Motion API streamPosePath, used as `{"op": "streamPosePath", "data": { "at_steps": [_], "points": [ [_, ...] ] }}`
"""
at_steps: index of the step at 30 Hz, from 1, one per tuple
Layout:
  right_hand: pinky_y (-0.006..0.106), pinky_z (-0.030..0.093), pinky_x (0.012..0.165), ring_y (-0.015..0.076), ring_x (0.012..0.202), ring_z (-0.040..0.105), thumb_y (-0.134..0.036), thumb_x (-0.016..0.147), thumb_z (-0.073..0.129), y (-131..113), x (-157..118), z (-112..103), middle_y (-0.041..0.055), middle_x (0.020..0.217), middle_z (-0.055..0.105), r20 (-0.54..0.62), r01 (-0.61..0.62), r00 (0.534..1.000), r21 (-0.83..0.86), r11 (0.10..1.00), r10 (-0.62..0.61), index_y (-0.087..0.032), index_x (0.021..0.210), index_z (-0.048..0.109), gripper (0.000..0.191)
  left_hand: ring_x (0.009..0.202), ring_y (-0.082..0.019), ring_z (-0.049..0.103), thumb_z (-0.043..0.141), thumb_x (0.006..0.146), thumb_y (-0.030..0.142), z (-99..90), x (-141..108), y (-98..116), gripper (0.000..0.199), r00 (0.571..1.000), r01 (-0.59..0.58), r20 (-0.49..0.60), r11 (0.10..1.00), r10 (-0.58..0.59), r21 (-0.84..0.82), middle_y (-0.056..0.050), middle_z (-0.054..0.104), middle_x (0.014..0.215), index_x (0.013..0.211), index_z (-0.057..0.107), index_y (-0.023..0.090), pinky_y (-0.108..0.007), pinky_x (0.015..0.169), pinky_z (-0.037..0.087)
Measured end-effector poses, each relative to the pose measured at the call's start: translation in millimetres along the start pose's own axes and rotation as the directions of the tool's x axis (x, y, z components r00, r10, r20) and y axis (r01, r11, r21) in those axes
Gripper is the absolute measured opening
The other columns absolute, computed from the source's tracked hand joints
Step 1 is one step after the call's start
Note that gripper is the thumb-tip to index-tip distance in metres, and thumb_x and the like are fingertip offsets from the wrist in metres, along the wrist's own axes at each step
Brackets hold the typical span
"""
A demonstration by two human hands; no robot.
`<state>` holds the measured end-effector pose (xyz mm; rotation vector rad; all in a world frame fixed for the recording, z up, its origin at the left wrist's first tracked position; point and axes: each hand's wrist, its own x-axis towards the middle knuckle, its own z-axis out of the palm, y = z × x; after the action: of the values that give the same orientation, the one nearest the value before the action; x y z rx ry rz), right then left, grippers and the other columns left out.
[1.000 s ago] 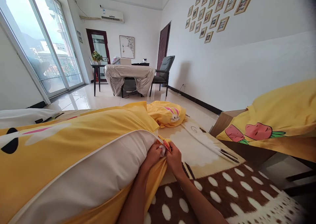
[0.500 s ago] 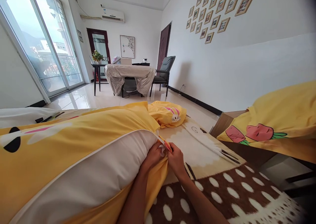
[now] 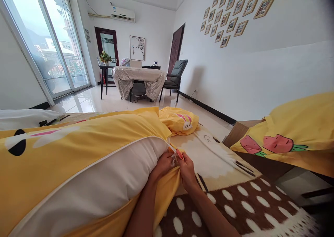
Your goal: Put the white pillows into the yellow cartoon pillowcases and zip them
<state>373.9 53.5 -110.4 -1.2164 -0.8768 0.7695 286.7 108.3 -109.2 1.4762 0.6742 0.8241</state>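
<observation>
Lying along the left edge of the patterned blanket (image 3: 224, 164), the yellow fabric cover (image 3: 86, 139) with white filling (image 3: 112, 174) is gripped at its open corner by the closed fingers of the left hand (image 3: 166, 163) and right hand (image 3: 185, 165).

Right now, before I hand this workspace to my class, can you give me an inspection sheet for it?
Surface: patterned blanket, slightly rumpled.
Things: yellow cover, open along one side, white filling showing.
Clutter: rabbit-print bundle beyond; carrot-print cloth at right.
Hands: right hand pinches the yellow cover's edge; left hand curls beside it, grip unclear.
Cables: one cord by the wall, off the blanket.
Surroundings: draped table, dark chair, glass door.
</observation>
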Motion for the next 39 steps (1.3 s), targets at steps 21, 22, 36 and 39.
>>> {"op": "streamPosePath", "data": {
  "at_steps": [21,22,36,39],
  "points": [
    [0.027,0.042,0.067,0.0178,0.072,0.052,-0.043,0.075,0.057,-10,4,-2,0.0029,0.075,0.059,0.078,0.222,0.975,-0.312,0.924,-0.208,-0.018,0.075,0.057,0.025,0.067,-0.016,0.057,0.067,0.055,0.032,0.1,4,1,0.032,0.962,-0.006,-0.264,0.956,-0.075,-0.292,-0.004,0.066,0.071,0.078,0.07,0.011,-0.027,0.067,0.044],
    [0.027,0.041,0.066,0.0171,0.071,0.051,-0.043,0.076,0.056,-10,3,-2,0.0019,0.073,0.057,0.075,0.214,0.977,-0.289,0.933,-0.2,-0.018,0.074,0.056,0.025,0.063,-0.015,0.056,0.069,0.053,0.033,-0.2,3,2,0.032,0.966,0.011,-0.243,0.95,-0.091,-0.311,-0.003,0.065,0.067,0.076,0.071,0.011,-0.026,0.064,0.043],
    [0.025,0.037,0.061,0.0143,0.064,0.045,-0.043,0.076,0.057,-21,5,-8,-0.001,0.065,0.052,0.262,0.26,0.949,-0.327,0.909,-0.178,-0.017,0.072,0.058,0.026,0.07,-0.016,0.057,0.058,0.053,0.018,-2.8,-4,10,0.025,0.987,0.065,-0.118,0.939,-0.111,-0.337,-0.004,0.067,0.073,0.075,0.068,0.011,-0.026,0.069,0.043],
    [0.024,0.036,0.06,0.0141,0.062,0.045,-0.043,0.073,0.06,-26,8,-11,-0.0014,0.063,0.053,0.324,0.255,0.936,-0.353,0.9,-0.138,-0.018,0.07,0.059,0.026,0.073,-0.016,0.057,0.06,0.051,0.016,-2.1,-1,6,0.027,0.98,0.019,-0.183,0.944,-0.083,-0.329,-0.002,0.068,0.077,0.076,0.068,0.013,-0.025,0.072,0.043]
  ]
}}
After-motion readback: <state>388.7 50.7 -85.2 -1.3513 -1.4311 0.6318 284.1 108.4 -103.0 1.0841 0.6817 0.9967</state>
